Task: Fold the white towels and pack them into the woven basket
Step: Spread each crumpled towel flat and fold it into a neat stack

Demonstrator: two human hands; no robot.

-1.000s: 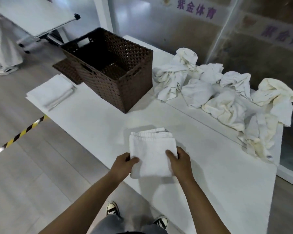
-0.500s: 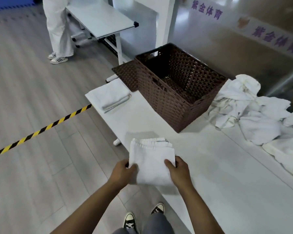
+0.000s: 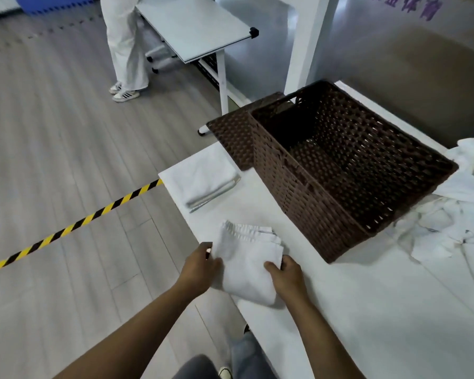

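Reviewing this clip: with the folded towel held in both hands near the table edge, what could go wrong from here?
1. The folded white towel, gripped by the left hand and right hand, has loose stacked layers at its far end; they may splay when lifted.
2. It overhangs the white table edge and could slip floorward.
3. The brown woven basket has tall walls; the towel might snag on the rim.
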